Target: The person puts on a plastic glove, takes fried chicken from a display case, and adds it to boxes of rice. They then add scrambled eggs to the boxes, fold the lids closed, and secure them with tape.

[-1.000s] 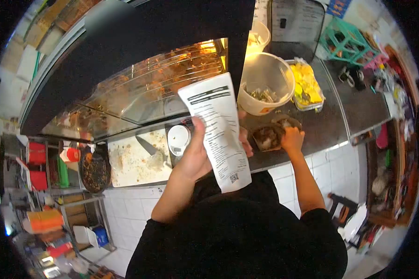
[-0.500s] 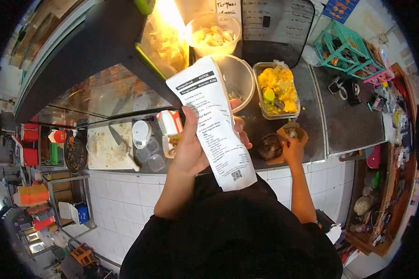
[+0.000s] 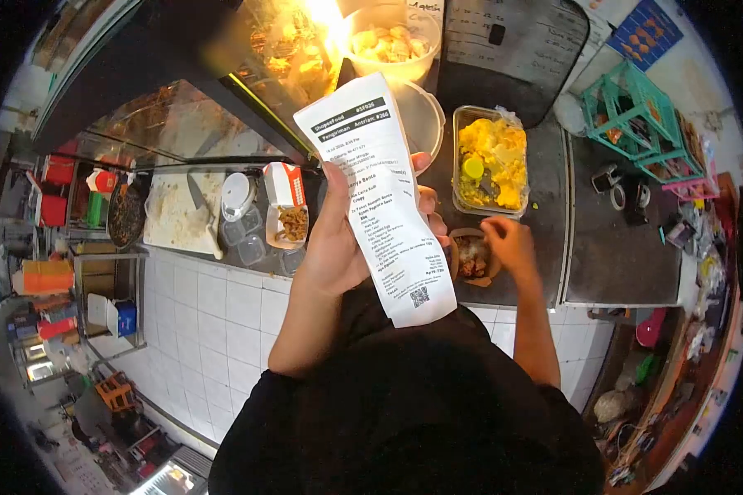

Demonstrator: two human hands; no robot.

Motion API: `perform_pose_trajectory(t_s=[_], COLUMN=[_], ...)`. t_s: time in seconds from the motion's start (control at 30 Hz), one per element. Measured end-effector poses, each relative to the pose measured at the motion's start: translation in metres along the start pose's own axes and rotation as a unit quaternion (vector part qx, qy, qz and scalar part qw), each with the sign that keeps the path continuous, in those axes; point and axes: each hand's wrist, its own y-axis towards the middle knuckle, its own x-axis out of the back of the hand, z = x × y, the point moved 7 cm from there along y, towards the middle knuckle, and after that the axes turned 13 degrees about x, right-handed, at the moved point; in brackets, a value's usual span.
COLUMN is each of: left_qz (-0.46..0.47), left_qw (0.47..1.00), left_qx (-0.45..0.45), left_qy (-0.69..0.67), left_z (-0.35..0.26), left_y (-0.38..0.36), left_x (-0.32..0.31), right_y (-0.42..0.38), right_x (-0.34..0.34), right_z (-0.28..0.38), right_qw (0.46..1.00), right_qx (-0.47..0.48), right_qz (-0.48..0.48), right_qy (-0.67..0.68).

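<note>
My left hand is closed around a long printed paper receipt, its thumb on the front and fingertips showing past the right edge. A QR code is printed near the receipt's bottom end. My right hand is at the right edge of a small brown paper food box, with its fingers curled together. Whatever the fingers may hold is hidden. Dark brown food lies inside the open box, whose left side is partly behind my left fingers.
Behind the box stands a clear tub of yellow food. On the left are a red-and-white carton with brown bits, a white scale and a knife on a cutting board. A teal basket is at the right.
The view has shifted slightly. My right hand has moved up and left over the box, and the brown flap it held now stands folded back, showing the food. The left hand keeps the receipt.
</note>
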Motion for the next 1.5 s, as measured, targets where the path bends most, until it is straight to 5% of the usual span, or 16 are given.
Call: perform_pose_trajectory(t_s=[0.27,0.47,0.7,0.83,0.97,1.07,1.17,1.5], left_qz=[-0.006,-0.111,-0.167,-0.179,-0.177,-0.165,-0.158,-0.159], left_qw=[0.999,0.993,0.984,0.982,0.982,0.983,0.983,0.982], left_qx=[-0.051,-0.049,-0.036,-0.026,-0.032,-0.031,-0.026,-0.016], left_qy=[-0.016,-0.011,-0.052,-0.057,-0.055,-0.073,-0.095,-0.106], left_z=[-0.005,0.004,0.006,0.007,0.005,0.006,0.007,0.009], left_y=[0.013,-0.001,-0.016,-0.015,-0.018,-0.020,-0.020,-0.021], left_x=[0.008,0.035,0.065,0.065,0.070,0.082,0.086,0.087], right_y=[0.082,0.105,0.130,0.142,0.128,0.121,0.101,0.127], right_x=[0.050,0.018,-0.051,-0.060,-0.042,-0.054,-0.046,-0.054], right_z=[-0.084,-0.123,-0.131,-0.124,-0.084,-0.109,-0.094,-0.107], right_qw=[0.978,0.970,0.908,0.900,0.876,0.865,0.828,0.781], right_qx=[-0.066,-0.021,0.002,0.048,0.212,0.221,0.296,0.295], right_qz=[0.066,0.063,0.182,0.174,-0.007,0.091,0.088,0.069], right_qy=[-0.186,-0.233,-0.377,-0.398,-0.434,-0.441,-0.468,-0.546])
